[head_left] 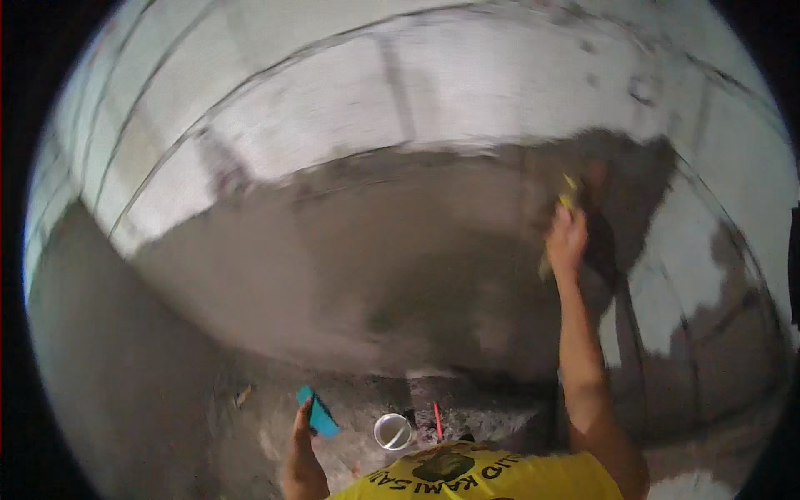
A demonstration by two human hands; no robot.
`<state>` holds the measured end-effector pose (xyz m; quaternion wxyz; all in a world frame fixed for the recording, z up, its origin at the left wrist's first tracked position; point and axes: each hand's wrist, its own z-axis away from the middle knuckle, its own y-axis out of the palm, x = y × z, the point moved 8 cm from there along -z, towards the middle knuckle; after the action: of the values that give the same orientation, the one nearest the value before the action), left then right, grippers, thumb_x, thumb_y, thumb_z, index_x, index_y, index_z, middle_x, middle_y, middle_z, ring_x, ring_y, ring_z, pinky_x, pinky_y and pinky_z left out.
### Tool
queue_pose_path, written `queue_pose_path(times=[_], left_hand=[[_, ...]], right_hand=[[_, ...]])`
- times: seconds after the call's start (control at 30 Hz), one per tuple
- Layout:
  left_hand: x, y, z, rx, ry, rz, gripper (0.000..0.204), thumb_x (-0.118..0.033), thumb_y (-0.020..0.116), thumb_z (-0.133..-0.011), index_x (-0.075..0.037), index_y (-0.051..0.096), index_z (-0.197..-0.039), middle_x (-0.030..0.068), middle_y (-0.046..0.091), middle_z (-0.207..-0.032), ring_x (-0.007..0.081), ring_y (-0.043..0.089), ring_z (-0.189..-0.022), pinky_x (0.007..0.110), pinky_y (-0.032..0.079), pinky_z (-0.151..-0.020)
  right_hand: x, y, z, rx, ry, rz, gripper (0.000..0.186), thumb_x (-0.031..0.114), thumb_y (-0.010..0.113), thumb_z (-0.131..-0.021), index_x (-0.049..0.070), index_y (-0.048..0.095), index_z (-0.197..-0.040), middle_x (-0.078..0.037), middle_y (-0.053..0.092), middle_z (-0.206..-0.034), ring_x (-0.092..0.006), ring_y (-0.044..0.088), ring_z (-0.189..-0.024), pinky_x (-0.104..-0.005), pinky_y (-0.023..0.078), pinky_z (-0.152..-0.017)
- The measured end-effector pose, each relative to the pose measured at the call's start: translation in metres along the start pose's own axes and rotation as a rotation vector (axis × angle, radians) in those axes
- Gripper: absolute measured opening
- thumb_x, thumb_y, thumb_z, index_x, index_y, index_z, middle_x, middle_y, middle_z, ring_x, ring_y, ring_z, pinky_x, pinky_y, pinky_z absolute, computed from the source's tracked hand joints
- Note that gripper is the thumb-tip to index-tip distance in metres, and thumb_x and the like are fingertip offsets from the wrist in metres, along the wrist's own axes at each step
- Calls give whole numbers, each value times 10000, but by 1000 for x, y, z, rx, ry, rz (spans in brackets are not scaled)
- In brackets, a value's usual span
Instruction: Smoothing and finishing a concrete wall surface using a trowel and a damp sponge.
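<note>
My right hand [567, 240] is raised against the wall, its fingers closed around a yellow-handled trowel [568, 198]. Its blade is mostly hidden by the hand and blurred. Around it spreads a broad coat of grey-brown mortar [400, 242], darker and wetter-looking at the right end. Low on the left, my left hand [302, 429] grips a flat teal plate [318, 415] by its edge, well away from the wall. The plate's exact kind cannot be made out.
A white bucket [392, 432] with something pale inside stands on the floor by my body, with a red stick [438, 421] beside it. Bare pale blocks [333, 92] with dark joints rise above the coating. A grey side wall [92, 333] meets it at left.
</note>
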<state>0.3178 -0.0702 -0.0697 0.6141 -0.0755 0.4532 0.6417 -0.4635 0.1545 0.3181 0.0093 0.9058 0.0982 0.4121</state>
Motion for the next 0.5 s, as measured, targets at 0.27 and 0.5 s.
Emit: queue_pose_path(times=[0.27,0.5], left_hand=[[-16,137,-24,-67,41,-280,784,-501,726,-809,-61,452,-1397,123,530,-1366,330,534,-1207,490,430,-1018],[-1,249,-17,-162,-164,-490,832,-495,767,-781,-60,439,-1408,123,563,-1326,303,572,-1157,441,446,-1015]], right_hand=[[-64,-89,4,-204,295,-143,369,344,540,-977,-24,562,-975,-53,537,-664,-158,560,-532,-314,440,-465],[-14,-128,-61,-149,138,-183,347,319,557,-964,-27,552,-944,-33,519,-656,-127,527,-512,-290,442,-450]])
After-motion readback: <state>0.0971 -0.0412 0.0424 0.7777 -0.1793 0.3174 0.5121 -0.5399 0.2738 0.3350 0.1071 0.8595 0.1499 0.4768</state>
